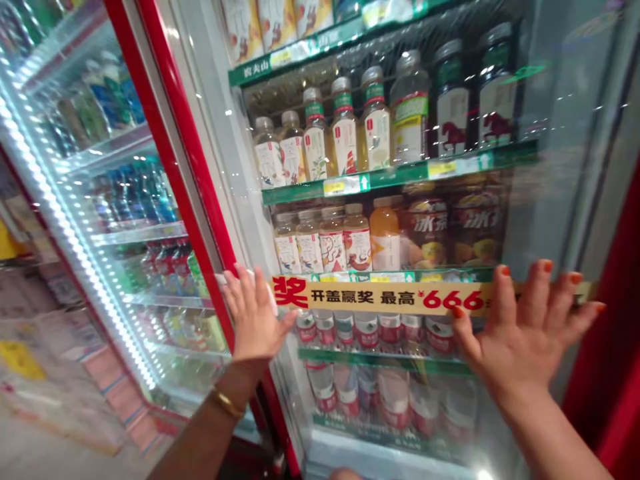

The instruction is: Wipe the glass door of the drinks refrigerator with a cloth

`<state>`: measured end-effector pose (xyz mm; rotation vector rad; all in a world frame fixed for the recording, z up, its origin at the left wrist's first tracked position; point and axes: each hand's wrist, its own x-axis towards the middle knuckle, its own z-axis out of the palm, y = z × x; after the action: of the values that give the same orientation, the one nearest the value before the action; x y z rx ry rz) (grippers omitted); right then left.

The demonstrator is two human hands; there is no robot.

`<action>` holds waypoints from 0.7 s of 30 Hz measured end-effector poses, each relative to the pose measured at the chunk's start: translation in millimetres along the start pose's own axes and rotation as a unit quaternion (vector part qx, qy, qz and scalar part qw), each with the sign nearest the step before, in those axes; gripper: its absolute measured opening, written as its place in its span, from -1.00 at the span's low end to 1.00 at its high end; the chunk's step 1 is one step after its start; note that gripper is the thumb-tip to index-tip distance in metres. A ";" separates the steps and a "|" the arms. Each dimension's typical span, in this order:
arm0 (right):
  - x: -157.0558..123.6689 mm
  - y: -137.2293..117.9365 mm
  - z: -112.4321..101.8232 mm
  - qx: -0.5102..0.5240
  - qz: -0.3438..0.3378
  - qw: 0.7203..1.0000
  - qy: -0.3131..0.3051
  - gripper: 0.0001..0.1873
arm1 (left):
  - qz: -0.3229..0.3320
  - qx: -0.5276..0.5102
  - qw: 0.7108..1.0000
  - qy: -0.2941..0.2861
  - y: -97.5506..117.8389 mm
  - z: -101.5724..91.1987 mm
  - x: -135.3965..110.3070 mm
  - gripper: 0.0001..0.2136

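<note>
My left hand (255,317) lies flat and open against the left edge of a glass cooler door (540,200), with a gold bangle on its wrist. On the door's right side my right hand (525,327) is pressed flat, fingers spread, nails painted orange. Both palms rest on or beside a yellow paper strip (395,297) with red and black print stuck across the glass. Behind the glass stand shelves of drink bottles (345,133), with red-labelled water bottles (380,330) lower down.
A second cooler with a red frame (180,153) stands at the left, lit by a white LED strip (65,227), full of bottles. Something red (615,333) hangs at the right edge. Stacked boxes and bare floor (45,373) lie at the lower left.
</note>
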<state>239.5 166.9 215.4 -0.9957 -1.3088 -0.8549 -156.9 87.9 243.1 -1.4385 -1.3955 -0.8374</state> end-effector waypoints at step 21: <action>-0.3 0.0 -1.8 -0.008 0.013 1.000 -0.002 -0.13 | 0.231 -0.021 0.972 0.026 89.8 33.2 -132.4 -0.06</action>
<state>240.0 165.2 215.0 -1.0249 -1.2909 -0.8466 -88.8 80.1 94.7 -1.6738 -0.9492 -0.5987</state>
